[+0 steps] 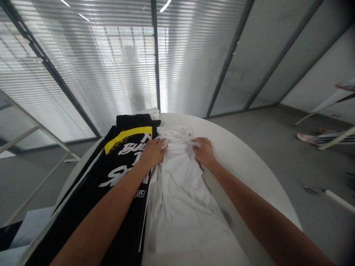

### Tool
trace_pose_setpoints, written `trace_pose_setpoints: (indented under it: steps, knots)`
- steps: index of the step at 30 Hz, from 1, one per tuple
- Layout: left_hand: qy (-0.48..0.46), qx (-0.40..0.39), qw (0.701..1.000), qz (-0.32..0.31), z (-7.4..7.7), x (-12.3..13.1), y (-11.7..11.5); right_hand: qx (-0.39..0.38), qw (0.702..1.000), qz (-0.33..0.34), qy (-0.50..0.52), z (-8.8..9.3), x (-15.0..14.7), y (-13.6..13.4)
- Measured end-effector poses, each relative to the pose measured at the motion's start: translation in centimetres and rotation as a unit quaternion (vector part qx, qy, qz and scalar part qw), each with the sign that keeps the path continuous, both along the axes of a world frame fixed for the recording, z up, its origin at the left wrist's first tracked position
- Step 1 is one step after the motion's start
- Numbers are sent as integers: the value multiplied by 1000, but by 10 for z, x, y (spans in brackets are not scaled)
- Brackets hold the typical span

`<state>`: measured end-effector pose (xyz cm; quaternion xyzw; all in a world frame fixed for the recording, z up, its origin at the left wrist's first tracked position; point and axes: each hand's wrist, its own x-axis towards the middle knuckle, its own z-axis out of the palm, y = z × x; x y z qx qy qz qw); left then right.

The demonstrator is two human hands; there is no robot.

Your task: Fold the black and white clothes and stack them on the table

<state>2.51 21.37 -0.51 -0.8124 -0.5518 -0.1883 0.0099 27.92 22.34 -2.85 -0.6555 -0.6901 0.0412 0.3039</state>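
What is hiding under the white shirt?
The white shirt lies on the round white table, which shows beside it. The left hand and right hand rest on its far end. The cloth hides whether anything else lies beneath.

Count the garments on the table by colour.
White: 2, the shirt under the left hand and right hand, plus what looks like a folded cloth at the far edge
Black: 1, the printed top
Total: 3
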Motion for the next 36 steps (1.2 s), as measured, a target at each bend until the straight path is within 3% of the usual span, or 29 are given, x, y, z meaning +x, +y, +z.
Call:
trace_pose_setpoints:
  steps: [3, 9, 16, 21, 25, 28, 30, 32, 36]
  knots:
    - [-28, 12, 999, 43, 6, 1, -2, -25, 999, 30, -1, 5, 0, -3]
    - [8, -68, 996, -52, 18, -3, -10, -33, 996, 52, -58, 9, -8, -11]
    - [19, -88, 993, -79, 23, -10, -14, -23, 998, 52, -11, -2, 0, 1]
    - [17, -92, 992, -83, 22, -9, -15, -24, 998, 60, -16, 1, -1, 0]
    - [-45, -162, 980, -109, 27, -15, -12, -30, 997, 53, -40, 6, -4, -5]
    - [-137, -251, 953, -102, 28, -18, -7, -39, 997, 71, 19, 7, -2, -5]
    - [-173, -218, 959, -57, 25, -17, -4, -3, 997, 55, 55, 8, 0, -4]
    - [-167, -127, 977, -27, 20, -13, -3, 44, 997, 33, 52, 8, 0, -4]
    - [-71, -39, 995, -64, 11, -4, -4, 14, 999, 27, -13, 10, -7, -7]
